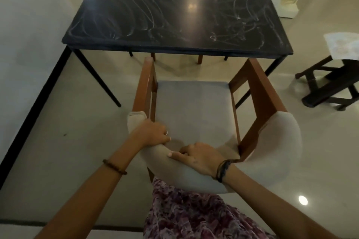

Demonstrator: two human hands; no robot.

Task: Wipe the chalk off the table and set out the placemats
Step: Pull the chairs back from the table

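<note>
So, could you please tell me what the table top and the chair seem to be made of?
The table top looks like dark polished stone or laminate; it mirrors a ceiling light and carries white chalk smears. Which of the two, I cannot tell. The chair seems to have a reddish-brown, smooth-finished wooden frame, with matte grey fabric on the seat and paler fabric on the curved padded back.

Glossy pale tile floor (58,161), white wall (29,15), cushioned wooden armchair (194,106), dark stool (334,83)
</note>
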